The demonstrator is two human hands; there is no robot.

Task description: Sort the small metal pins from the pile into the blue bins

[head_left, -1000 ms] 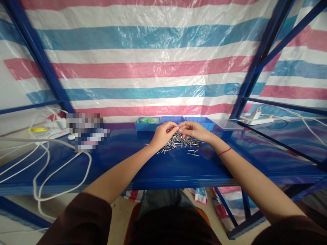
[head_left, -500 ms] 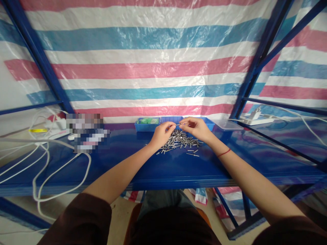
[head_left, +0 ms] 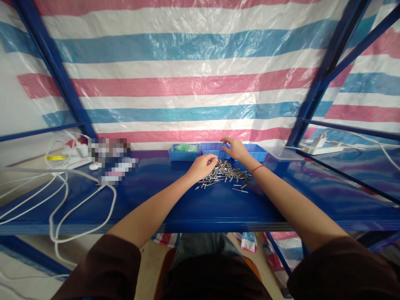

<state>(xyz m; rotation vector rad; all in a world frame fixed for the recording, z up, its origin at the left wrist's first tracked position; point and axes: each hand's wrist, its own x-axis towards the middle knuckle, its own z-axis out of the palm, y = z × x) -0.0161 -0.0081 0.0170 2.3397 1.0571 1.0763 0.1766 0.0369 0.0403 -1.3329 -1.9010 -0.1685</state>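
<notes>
A loose pile of silver blind rivets (head_left: 225,170) lies on the blue table, a few of them apart at its near right side. My left hand (head_left: 203,166) is over the pile's left edge, thumb and fingertips pinched together; what they hold, if anything, is too small to make out. Behind the pile, my right hand (head_left: 235,149) hovers at the middle blue bin (head_left: 214,150), its fingers apart and bent, with no rivet visible in them. It partly covers the gap to the right blue bin (head_left: 256,153).
The left blue bin (head_left: 184,155) contains green-and-white packets. A clear plastic lid (head_left: 286,153) lies to the right. White cables (head_left: 114,200) loop over the table's left side, near a pixelated patch. Power strips sit at both sides, and blue metal posts (head_left: 308,104) frame the bench.
Both hands were together over the pile with a thin rivet between their fingertips. My right hand has moved away to the middle bin and its fingers have parted. The view has shifted slightly.
</notes>
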